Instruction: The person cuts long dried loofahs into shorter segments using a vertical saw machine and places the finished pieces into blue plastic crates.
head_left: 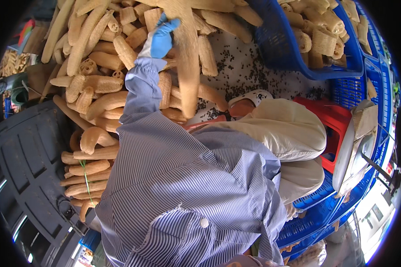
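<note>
My left hand (162, 39), in a blue glove and a striped sleeve, is closed on a long dried loofah (188, 66). The loofah hangs lengthwise from the hand, its lower end near my legs, and is blurred along its edge. Beneath and around the hand spreads a big heap of tan loofahs (104, 60), some whole and long, others cut short with their hollow ends showing. I do not see my right hand; my striped shirt covers the lower middle of the view.
A blue basket (312, 71) with cut loofahs stands at the upper right. Dark seeds (236, 71) litter the pale floor. By my bent knees is a red plastic stool (332, 120). More blue crates (316, 196) line the right side. A dark grey panel (29, 164) stands at left.
</note>
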Motion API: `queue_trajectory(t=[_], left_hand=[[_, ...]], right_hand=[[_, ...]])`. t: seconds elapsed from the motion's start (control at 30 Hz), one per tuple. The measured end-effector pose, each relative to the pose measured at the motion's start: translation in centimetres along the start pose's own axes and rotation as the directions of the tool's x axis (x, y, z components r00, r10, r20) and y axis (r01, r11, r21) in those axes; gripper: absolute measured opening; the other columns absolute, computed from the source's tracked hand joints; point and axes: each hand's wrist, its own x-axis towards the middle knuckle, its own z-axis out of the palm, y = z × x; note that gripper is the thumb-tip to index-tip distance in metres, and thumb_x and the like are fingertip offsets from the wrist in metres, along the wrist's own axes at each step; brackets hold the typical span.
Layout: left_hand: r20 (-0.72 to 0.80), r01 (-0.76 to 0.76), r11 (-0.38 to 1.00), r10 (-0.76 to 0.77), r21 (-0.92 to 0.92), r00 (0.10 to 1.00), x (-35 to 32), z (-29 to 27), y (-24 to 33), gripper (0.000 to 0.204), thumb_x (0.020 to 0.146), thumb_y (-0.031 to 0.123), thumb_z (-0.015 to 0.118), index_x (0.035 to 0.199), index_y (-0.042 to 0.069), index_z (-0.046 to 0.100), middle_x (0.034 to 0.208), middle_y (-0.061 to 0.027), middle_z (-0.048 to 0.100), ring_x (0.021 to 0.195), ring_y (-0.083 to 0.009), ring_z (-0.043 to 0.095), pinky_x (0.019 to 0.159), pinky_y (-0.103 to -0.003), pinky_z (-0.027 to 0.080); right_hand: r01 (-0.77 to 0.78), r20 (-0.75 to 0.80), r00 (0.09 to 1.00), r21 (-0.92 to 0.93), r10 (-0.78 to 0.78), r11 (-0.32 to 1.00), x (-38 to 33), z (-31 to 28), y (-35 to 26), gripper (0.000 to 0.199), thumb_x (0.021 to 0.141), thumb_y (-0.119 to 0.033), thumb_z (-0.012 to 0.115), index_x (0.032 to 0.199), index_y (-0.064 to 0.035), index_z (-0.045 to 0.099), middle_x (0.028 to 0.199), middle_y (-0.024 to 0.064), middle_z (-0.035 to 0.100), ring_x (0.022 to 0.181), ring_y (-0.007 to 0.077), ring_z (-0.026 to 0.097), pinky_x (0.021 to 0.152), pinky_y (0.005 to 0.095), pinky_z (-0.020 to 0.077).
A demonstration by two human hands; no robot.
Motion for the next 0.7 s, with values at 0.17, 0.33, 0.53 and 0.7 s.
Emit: queue_trajectory(t=[0.17, 0.33, 0.53, 0.7], left_hand=[[0.014, -0.199, 0.851, 0.235, -0.486, 0.972, 3.0, 0.0, 0.1, 0.042, 0.094, 0.012, 0.069, 0.134, 0.01, 0.057, 0.124, -0.0062, 0.064, 0.113, -0.0199, 0.06, 0.097, -0.035, 0.052], [-0.476, -0.41, 0.873, 0.252, -0.263, 0.842, 0.4, -0.2, -0.4, 0.063, 0.093, 0.03, 0.073, 0.144, 0.01, 0.043, 0.126, -0.0097, 0.061, 0.116, -0.0253, 0.059, 0.099, -0.038, 0.047], [-0.389, 0.212, 0.442, 0.359, 0.872, 0.849, -14.7, -2.3, -5.1, 0.099, 0.089, 0.049, 0.068, 0.161, 0.013, 0.011, 0.164, -0.024, 0.013, 0.152, -0.0402, 0.009, 0.122, -0.051, 0.013], [-0.557, 0.63, 0.065, 0.543, 0.774, 0.629, -26.6, -14.0, -9.0, 0.104, 0.081, 0.058, 0.074, 0.158, 0.013, 0.02, 0.163, -0.0249, 0.016, 0.15, -0.0477, 0.011, 0.121, -0.059, 0.011]], right_hand=[[0.006, 0.047, 0.999, 0.049, -0.009, 0.999, -0.1, 1.3, 0.1, 0.054, 0.093, -0.016, 0.067, 0.143, -0.0048, 0.048, 0.137, 0.0127, 0.058, 0.121, 0.0284, 0.059, 0.101, 0.0385, 0.0499], [0.057, 0.128, 0.99, 0.079, -0.067, 0.995, 0.7, 2.3, -0.4, 0.053, 0.094, -0.015, 0.067, 0.142, -0.0041, 0.049, 0.137, 0.0126, 0.058, 0.121, 0.0277, 0.059, 0.101, 0.0377, 0.0499], [0.17, 0.259, 0.948, 0.072, -0.183, 0.983, 2.6, 3.7, -2.0, 0.051, 0.094, -0.014, 0.066, 0.141, -0.0031, 0.05, 0.136, 0.0125, 0.058, 0.121, 0.0269, 0.059, 0.101, 0.0369, 0.0499], [0.24, 0.355, 0.902, 0.06, -0.245, 0.969, 4.2, 5.7, -3.7, 0.05, 0.094, -0.013, 0.066, 0.141, -0.0023, 0.05, 0.136, 0.0124, 0.059, 0.121, 0.0263, 0.059, 0.101, 0.0361, 0.0499]])
